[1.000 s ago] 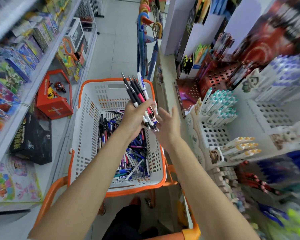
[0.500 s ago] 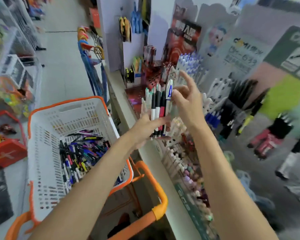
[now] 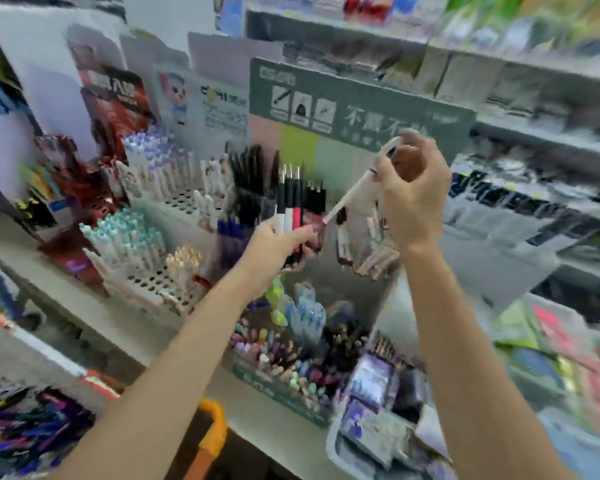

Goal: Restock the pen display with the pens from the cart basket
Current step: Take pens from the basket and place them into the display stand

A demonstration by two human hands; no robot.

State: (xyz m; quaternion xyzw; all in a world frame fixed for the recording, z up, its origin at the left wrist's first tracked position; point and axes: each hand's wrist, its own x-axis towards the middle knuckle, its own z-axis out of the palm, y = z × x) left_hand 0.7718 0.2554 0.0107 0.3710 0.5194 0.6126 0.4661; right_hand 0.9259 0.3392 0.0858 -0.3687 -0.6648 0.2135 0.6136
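At the lower left corner of the frame, loose pens [image 3: 25, 434] lie in a blurred heap of blue, black and purple inside the cart basket [image 3: 49, 351], only a corner of which shows. Just right of it, at the bottom edge, stands the orange cart handle [image 3: 212, 433]. Above, at middle left, a white perforated stand [image 3: 153, 289] on the shelf [image 3: 77, 306] carries teal-capped pens [image 3: 125, 233] in rows.

Near the centre, the left hand [image 3: 274, 245] has its fingers curled round a bundle of pens [image 3: 291, 209], gripping them upright with their tips up (black, white and red barrels can be made out). The bundle is held in front of the middle tier of the pen display [image 3: 253, 375], close to the black pens [image 3: 246, 174] already standing there.

Right of centre, the right hand [image 3: 413, 199] is raised higher, with thumb and fingertips pinching a single pale pen [image 3: 354, 188]. That pen slants down to the left, its lower end just beside the bundle; whether the two touch cannot be told. Behind both hands, the display's grey-green header card [image 3: 361, 109] fills the upper middle. Everything at far right is too blurred to name.
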